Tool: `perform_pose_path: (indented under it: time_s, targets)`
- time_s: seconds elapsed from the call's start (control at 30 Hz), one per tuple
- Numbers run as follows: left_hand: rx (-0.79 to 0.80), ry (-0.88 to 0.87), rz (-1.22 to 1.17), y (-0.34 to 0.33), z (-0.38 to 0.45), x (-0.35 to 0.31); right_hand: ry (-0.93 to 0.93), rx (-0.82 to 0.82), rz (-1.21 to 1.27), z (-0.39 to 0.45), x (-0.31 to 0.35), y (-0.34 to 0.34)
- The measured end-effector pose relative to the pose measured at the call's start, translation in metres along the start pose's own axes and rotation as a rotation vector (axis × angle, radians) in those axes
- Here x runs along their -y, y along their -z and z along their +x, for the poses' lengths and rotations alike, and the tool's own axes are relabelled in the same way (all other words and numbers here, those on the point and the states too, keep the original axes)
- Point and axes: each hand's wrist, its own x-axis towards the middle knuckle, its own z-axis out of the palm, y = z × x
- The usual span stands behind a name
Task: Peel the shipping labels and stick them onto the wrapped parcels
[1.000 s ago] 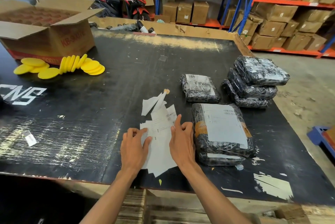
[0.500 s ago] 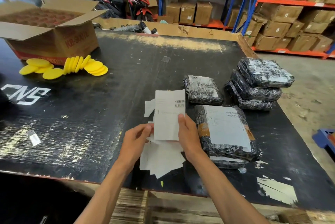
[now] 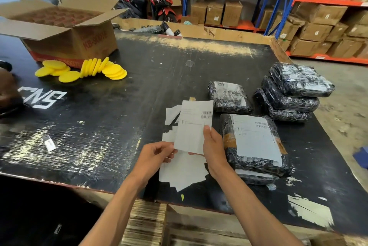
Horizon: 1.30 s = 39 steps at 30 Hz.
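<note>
A white shipping label (image 3: 194, 126) with barcodes is held upright above a loose pile of label sheets (image 3: 183, 172) on the black table (image 3: 119, 126). My right hand (image 3: 213, 148) grips its right edge, thumb on the front. My left hand (image 3: 154, 155) pinches its lower left corner. Just right of my hands lies a black wrapped parcel (image 3: 256, 164) with a label stuck on top, stacked on another parcel. A smaller wrapped parcel (image 3: 229, 97) lies behind it. Three more parcels (image 3: 292, 94) are stacked at the right.
An open cardboard box (image 3: 65, 32) stands at the back left with several yellow round pads (image 3: 93, 68) in front of it. Shelves of cartons (image 3: 318, 16) and a parked scooter (image 3: 159, 2) lie beyond the table. The table's right edge drops to a concrete floor.
Both hands lifted one label off the flat pile and raised it upright. Since half a second ago it has barely moved.
</note>
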Motion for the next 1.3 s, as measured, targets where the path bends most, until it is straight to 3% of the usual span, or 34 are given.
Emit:
perform_pose_path:
  time_s: [0.17, 0.83, 1.3]
  targets:
    - [0.018, -0.056, -0.151, -0.001, -0.014, -0.022, 0.062, 0.01, -0.008, -0.001, 0.018, 0.005]
    - [-0.029, -0.143, -0.116, -0.017, -0.014, -0.047, 0.12, 0.033, -0.021, -0.005, 0.043, 0.021]
    - [0.044, -0.25, -0.191, -0.024, -0.007, -0.067, 0.123, 0.085, -0.135, 0.002, 0.047, 0.026]
